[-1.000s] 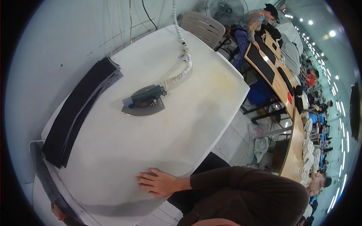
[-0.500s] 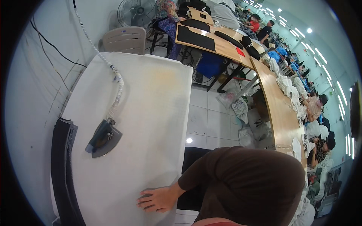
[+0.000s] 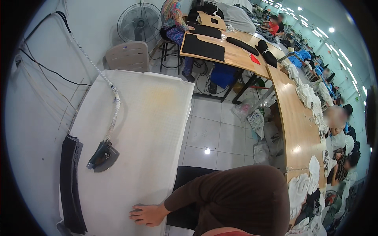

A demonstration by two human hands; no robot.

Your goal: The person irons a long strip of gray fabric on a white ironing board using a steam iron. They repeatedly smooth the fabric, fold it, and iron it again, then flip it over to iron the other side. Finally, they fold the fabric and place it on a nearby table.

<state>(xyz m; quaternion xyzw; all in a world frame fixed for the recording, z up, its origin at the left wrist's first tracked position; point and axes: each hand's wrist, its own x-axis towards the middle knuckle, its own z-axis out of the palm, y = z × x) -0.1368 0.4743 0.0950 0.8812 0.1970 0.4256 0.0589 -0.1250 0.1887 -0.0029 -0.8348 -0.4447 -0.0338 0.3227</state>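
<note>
My left hand (image 3: 147, 214) lies flat on the near edge of a white padded ironing table (image 3: 157, 118), fingers spread and holding nothing. Its brown sleeve (image 3: 220, 196) runs back to my shoulder at the lower right. A dark steam iron (image 3: 103, 156) rests on the table, well to the left of the hand and farther from me. A wrapped hose (image 3: 114, 110) leads from the iron up toward the wall. A stack of black fabric pieces (image 3: 71, 181) lies along the table's left edge. My right hand is out of view.
A beige plastic chair (image 3: 128, 55) and a standing fan (image 3: 139, 21) stand beyond the table. To the right, across a tiled floor (image 3: 216, 133), run long wooden tables (image 3: 295, 118) with black and white garments, where several people work. Plastic bags (image 3: 256, 118) lie under them.
The view has swung to the right, bringing the floor and the wooden tables into sight. My left hand has stayed flat on the table's near edge. The iron has not moved.
</note>
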